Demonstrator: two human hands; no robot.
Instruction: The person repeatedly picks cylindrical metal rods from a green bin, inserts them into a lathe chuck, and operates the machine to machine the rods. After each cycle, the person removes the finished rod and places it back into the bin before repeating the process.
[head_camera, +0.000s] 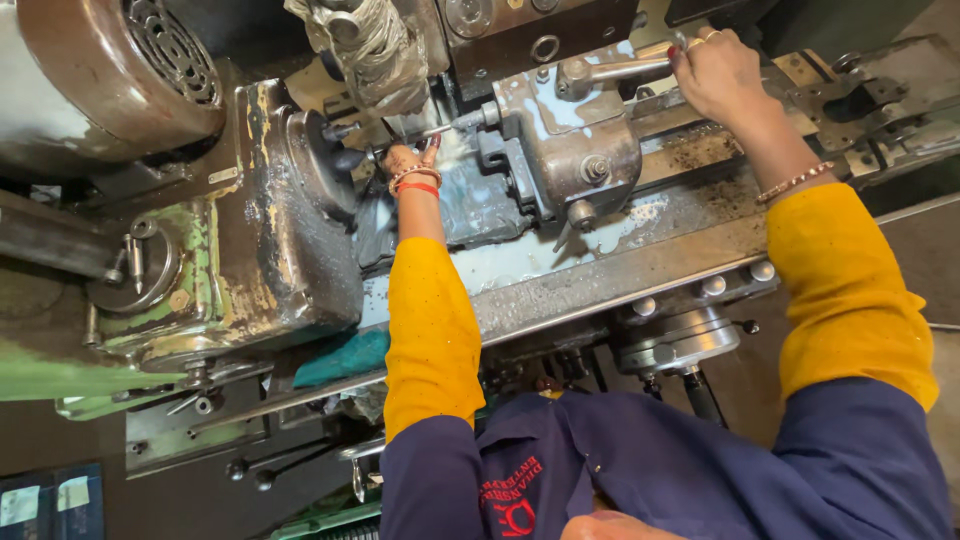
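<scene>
Hands at a worn metal-cutting machine (300, 260): the right hand (718, 75) is closed around the tip of a steel lever (615, 70), fingers curled over it, at the far right of the machine's sliding block (565, 140). The lever's long axis runs left to right, from its pivot on the block out to the palm, so the right hand is plainly the nearer one. It looks smooth, grey and rounded, slick with pale cutting fluid (which also pools milky on the bed (560, 270) below). The left hand (410, 165) reaches into the wet gap between the round chuck (320, 165) and the block; its fingers are buried there, and whether they pinch anything cannot be told. Yellow sleeves (430, 330) and bangles (415, 180) show at both wrists.
</scene>
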